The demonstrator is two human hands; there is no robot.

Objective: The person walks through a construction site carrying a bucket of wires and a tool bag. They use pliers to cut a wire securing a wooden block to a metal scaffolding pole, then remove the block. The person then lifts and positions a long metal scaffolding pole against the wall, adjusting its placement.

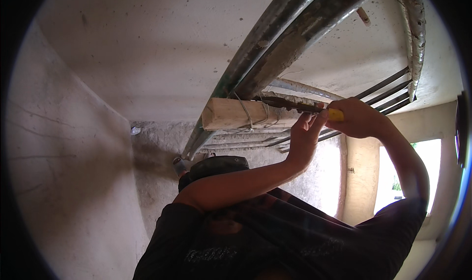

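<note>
Raised overhead, my right hand (355, 116) is wrapped around the yellow handle (336, 115) of a tool. Its long dark front part (285, 103) lies along the upper side of a squared wooden beam (226, 113); I cannot make out the exact kind of tool. My left hand (306, 136) reaches up from below, with thumb and fingers closed at the neck of the tool, just ahead of the handle. Thin wire (248, 113) is looped around the beam near its left end, with a loose end hanging down.
Dark metal pipes (275, 48) run diagonally above the beam. Several dark bars (388, 87) and a rough pipe (415, 39) are at the right. Behind my left forearm shows a dark cap (219, 166). Plastered walls (73, 132) surround this, with a bright window (413, 171) at right.
</note>
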